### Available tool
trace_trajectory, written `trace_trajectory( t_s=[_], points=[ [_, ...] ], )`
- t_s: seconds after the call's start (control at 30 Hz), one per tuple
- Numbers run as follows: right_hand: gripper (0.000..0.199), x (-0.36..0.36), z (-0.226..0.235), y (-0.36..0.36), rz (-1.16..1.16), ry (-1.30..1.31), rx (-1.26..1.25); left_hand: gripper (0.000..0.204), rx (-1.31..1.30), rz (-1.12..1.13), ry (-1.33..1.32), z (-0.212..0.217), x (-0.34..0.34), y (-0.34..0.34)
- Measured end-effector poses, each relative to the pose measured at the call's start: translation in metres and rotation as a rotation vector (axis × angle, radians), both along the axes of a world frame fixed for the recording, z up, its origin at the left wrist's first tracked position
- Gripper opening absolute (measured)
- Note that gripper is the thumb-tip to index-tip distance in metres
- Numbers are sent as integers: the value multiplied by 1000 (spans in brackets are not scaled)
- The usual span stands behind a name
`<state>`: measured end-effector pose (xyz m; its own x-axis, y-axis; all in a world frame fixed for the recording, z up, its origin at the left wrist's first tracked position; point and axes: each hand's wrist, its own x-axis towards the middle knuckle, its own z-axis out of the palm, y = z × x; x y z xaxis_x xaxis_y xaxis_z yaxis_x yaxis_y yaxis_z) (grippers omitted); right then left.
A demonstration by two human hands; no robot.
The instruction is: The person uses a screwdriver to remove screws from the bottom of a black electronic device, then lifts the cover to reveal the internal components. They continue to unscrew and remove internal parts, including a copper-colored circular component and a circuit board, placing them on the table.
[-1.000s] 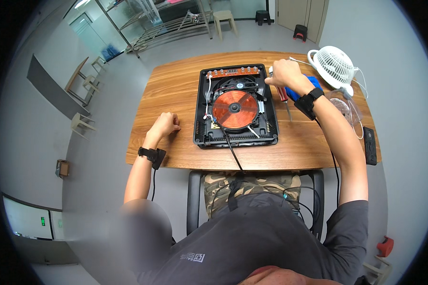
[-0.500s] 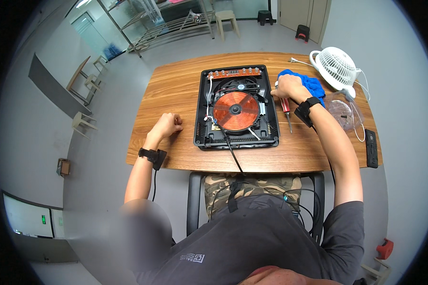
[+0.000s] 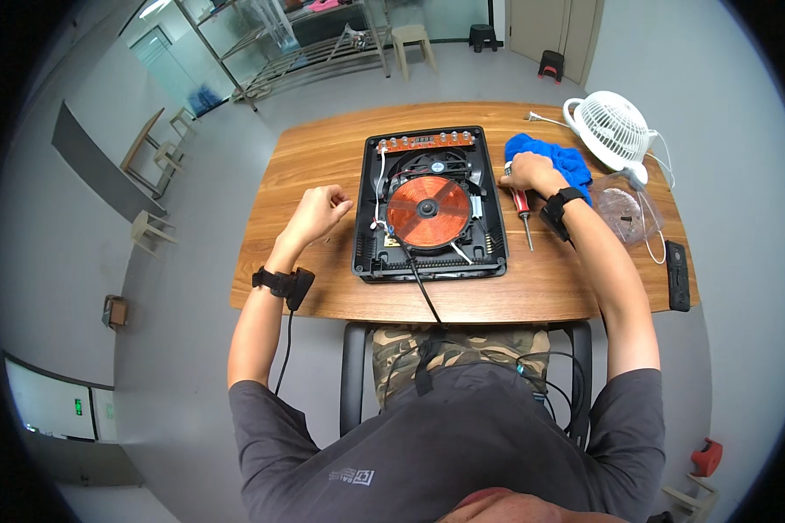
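Observation:
An opened black induction cooker (image 3: 358, 253) lies mid-table, its round copper coil (image 3: 429, 212) facing up. Along its far end runs an orange circuit strip (image 3: 427, 141). My left hand (image 3: 320, 213) is raised just left of the casing, fingers curled together; anything inside them is hidden. Right of the casing, my right hand (image 3: 535, 172) bends over the handle of a red screwdriver (image 3: 522, 202), which lies with its shaft toward me. Those fingers are closed too, and their contents cannot be made out. Behind that hand a blue cloth (image 3: 567, 157) is bunched up.
A white fan (image 3: 615, 129) stands at the far right, its cord beside it. Nearer are a clear plastic bag (image 3: 624, 209) with small dark bits and a black strip-shaped part (image 3: 678, 275) at the table's right edge. A black cable (image 3: 423, 288) runs from the cooker over the front edge.
My left hand has lifted and moved right toward the casing, its fingers drawn together. My right hand has shifted slightly nearer to me. The screwdriver stays in place on the table.

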<state>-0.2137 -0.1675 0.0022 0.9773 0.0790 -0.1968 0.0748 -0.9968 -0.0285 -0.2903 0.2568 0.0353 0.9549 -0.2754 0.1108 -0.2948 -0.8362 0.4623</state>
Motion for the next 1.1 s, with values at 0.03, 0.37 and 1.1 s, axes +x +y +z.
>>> trace_trajectory(
  t_s=[0.03, 0.37, 1.1],
  points=[
    [55, -1, -4, 0, 18, 0, 20, 22, 2, -14, 7, 2, 1, -6],
    [57, -2, -12, -14, 20, -65, 152, 25, 88, -111, 59, -18, 16, -46],
    [72, -12, -6, 77, 425, 6, 293, 32, -13, 23, 168, -36, 24, -62]
  ],
)
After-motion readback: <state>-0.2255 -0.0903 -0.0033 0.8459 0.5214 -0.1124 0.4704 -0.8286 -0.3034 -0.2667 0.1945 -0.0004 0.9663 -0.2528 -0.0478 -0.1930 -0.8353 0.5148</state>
